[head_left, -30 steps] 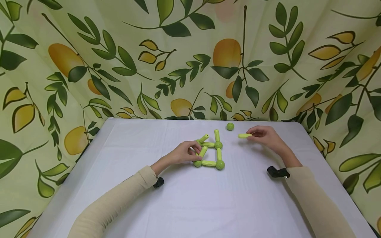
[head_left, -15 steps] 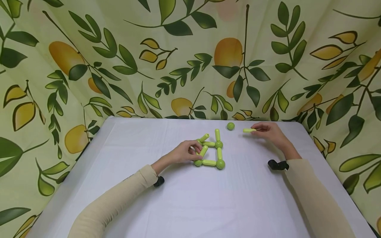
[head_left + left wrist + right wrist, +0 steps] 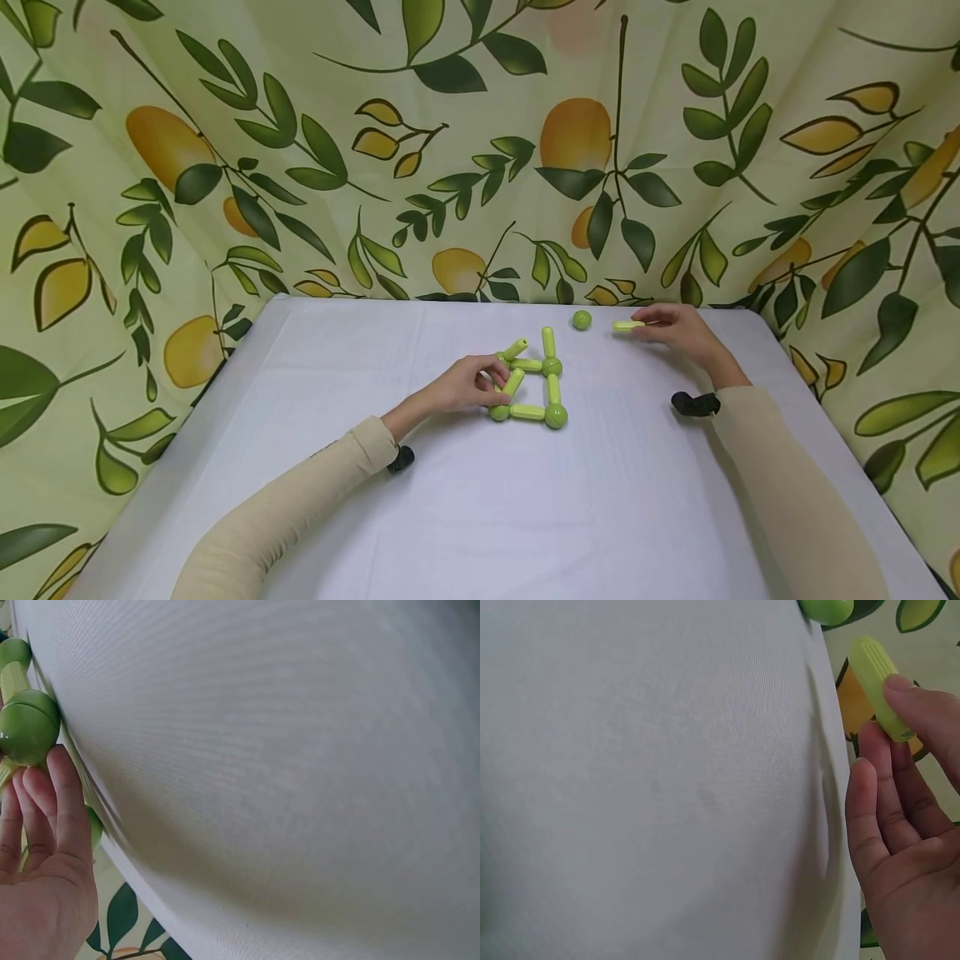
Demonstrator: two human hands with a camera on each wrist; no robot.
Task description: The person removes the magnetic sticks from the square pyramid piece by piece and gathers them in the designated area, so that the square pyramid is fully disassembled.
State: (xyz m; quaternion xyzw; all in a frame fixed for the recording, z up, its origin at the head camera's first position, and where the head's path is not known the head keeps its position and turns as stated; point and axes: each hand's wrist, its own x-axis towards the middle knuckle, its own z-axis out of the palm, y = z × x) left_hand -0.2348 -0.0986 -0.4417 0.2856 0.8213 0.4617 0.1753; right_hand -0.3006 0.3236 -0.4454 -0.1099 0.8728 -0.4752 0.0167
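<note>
The right hand point(image 3: 678, 332) is pinching a loose green rod point(image 3: 627, 326) by one end — long axis lying level, free end pointing left toward the loose ball point(image 3: 581, 319) just beside it. The left hand point(image 3: 467, 387) is gripping the rod-and-ball frame point(image 3: 529, 387) — well apart from that rod.

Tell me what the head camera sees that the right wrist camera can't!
Only the head view shows the left hand touching the stick-and-ball frame, and the leafy curtain's whole spread. Only the right wrist view shows, up close, the fingertips pinching the ribbed end of the loose stick. Both show the right hand, that stick, the loose green ball and the white table.
</note>
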